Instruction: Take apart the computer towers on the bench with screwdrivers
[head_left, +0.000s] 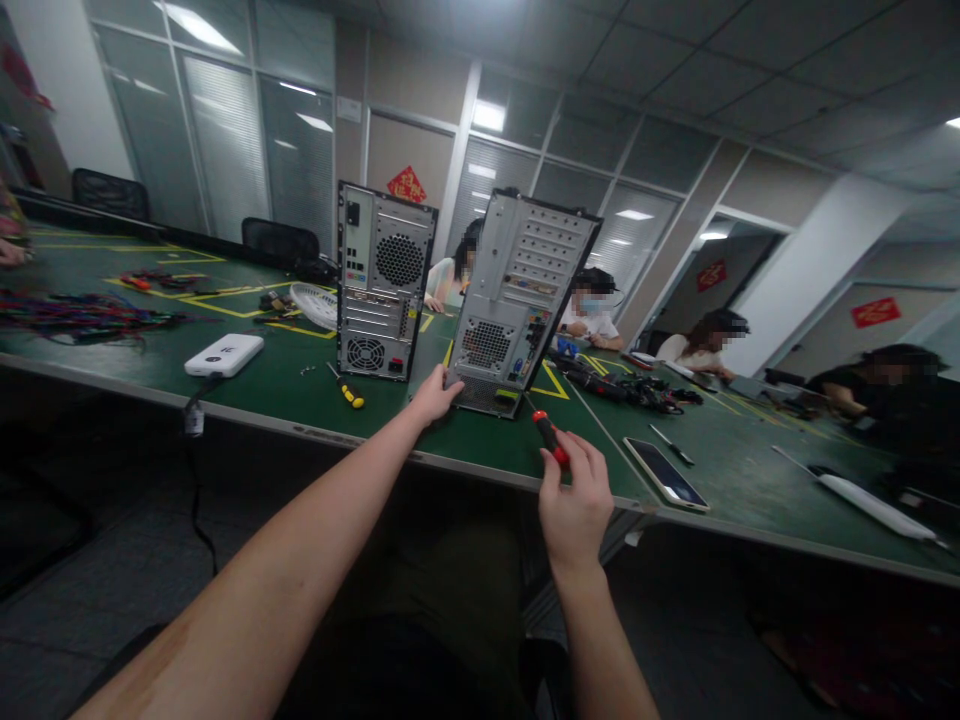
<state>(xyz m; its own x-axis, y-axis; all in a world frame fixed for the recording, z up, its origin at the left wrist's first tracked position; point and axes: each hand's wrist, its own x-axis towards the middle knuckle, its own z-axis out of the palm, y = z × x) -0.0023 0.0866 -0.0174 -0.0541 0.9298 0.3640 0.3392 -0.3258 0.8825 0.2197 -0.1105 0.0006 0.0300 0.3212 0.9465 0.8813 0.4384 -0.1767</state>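
While the front of the green table (300,405) is worked at by both hands, a white power bank (225,355) is noted well left of the left fingers. Nearer to them, on the same side, a yellow-and-black screwdriver (350,393) is laid before a first tower (384,285), stood upright with its rear panel exposed. The lower left edge of a second tower (517,290) is touched by the left hand (435,400); whether it is gripped cannot be told. This tower is stood upright, just beyond the fingers of both hands. A red-and-black screwdriver (551,437) is grasped by the handle in the right hand (577,495), its shaft directed toward the tower's lower right corner; tip contact cannot be made out. A phone (666,474) is laid right of the right fingers.
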